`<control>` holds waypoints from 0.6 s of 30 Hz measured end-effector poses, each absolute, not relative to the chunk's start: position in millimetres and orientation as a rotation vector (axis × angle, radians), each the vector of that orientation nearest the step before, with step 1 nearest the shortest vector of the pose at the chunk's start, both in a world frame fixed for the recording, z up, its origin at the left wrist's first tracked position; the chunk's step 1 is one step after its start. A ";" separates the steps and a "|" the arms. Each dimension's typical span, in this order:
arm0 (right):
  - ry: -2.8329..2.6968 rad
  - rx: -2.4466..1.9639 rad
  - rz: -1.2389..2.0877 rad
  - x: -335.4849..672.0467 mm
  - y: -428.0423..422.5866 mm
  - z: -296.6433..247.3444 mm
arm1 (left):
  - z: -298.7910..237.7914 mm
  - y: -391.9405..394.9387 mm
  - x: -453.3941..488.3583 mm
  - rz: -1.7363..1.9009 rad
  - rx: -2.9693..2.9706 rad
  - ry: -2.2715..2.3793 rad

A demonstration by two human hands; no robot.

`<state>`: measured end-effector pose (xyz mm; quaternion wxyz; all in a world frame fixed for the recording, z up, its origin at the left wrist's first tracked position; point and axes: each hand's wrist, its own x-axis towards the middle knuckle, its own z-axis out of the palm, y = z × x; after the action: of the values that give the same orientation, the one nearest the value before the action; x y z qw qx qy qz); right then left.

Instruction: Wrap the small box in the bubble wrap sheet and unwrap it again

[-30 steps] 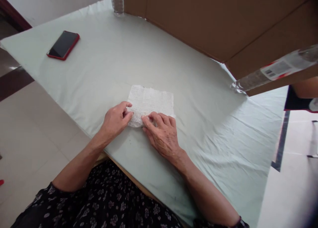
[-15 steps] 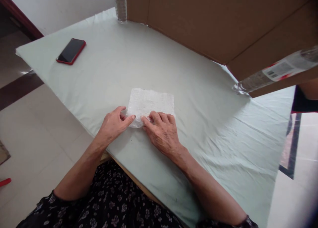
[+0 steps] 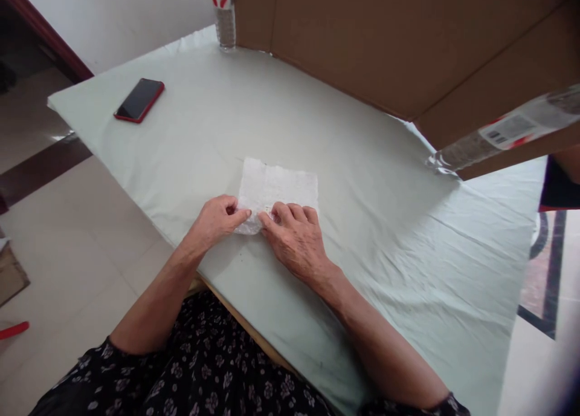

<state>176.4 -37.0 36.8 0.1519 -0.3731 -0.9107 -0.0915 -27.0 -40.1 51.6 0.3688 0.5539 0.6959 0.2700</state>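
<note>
A thin, white, roughly rectangular gauze-like sheet point(image 3: 280, 183) lies flat near the front edge of a pale green, cloth-covered surface point(image 3: 190, 138), its near border rumpled and partly see-through. Both hands are at that border, a little apart from each other. The left hand point(image 3: 222, 215) is at the near left corner, its thumb stretched over the sheet and its forefinger bent beside it; whether they pinch the material, I cannot tell. The right hand point(image 3: 296, 237) rests on the near right part with fingers curled and thumb close to the forefinger; its grip is likewise unclear. Farther off to the left lies a black-screened phone in a red case point(image 3: 139, 100). A large, brown, creased cardboard panel point(image 3: 362, 41) stands across the far side, with a clear plastic bottle with a red-and-white label point(image 3: 225, 26) at its left end.
</note>
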 end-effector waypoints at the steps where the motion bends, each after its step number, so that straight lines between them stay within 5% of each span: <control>1: -2.614 -1.071 -0.252 176.3 -37.0 37.0 | 50.0 -40.8 -24.8 0.729 1.395 1.779; 18: -2.568 -1.087 0.015 178.2 -40.7 47.6 | 54.4 -37.4 10.6 1.031 0.869 1.454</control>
<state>178.2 -40.7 47.6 0.1755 -0.3838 -0.9066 0.0054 10.6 -37.4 54.4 0.5473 0.3669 0.6136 0.4350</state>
